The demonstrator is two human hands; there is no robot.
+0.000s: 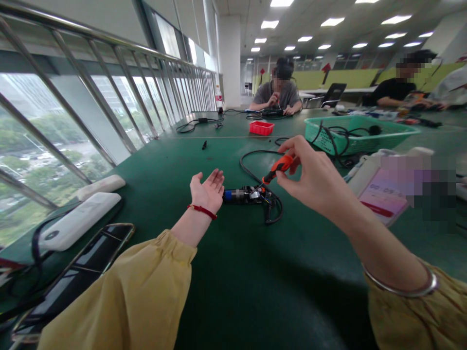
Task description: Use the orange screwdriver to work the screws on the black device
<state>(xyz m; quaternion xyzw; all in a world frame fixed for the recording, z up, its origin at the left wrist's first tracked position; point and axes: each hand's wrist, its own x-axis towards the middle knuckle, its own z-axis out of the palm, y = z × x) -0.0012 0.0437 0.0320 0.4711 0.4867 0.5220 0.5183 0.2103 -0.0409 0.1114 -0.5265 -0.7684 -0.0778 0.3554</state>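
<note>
My right hand (310,175) pinches an orange-and-black screwdriver (279,167) by its handle, tip pointing down at a small electrical connector (248,195) with a blue end lying on the green table (233,272). A black cable (255,167) loops from that connector. My left hand (207,190) hovers just left of the connector, palm up, fingers stretched out and holding nothing.
White power banks (78,221) and a phone (83,265) lie at the left by a window railing. A red tray (261,128) and a green basket (359,133) of cables sit farther back. A white device (379,187) is at right. Two people work at the far end.
</note>
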